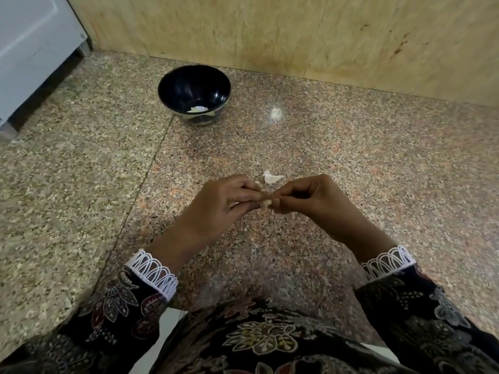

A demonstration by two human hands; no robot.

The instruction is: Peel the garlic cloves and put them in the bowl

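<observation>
My left hand (220,205) & right hand (302,197) meet over the speckled granite counter (378,163), just above its near-middle. Between them I hold a garlic clove (266,200): left grip closed round one end w/ fingers curled, right grip pinching the other end btwn thumb & fingertips. Only a small pale bit of the clove shows in the gap; can't tell how much skin is on it.

Just beyond my hands, on the counter, lies a white scrap of garlic skin (272,178), apart from both hands, w/ a smaller pale fleck next to my left fingertips.

Black bowl (194,79) sits upright farther back, left of centre, near the tan stone wall (270,31), well apart from my hands. Inside, at the bottom, some pale garlic pieces (198,109); count unclear.

White cabinet (35,49) on short legs stands at the far left corner. A seam runs across the counter from the bowl's base towards my left sleeve (129,300). Both sleeves are dark floral fabric w/ white lace cuffs; right sleeve (421,306) is at the lower right.
</observation>
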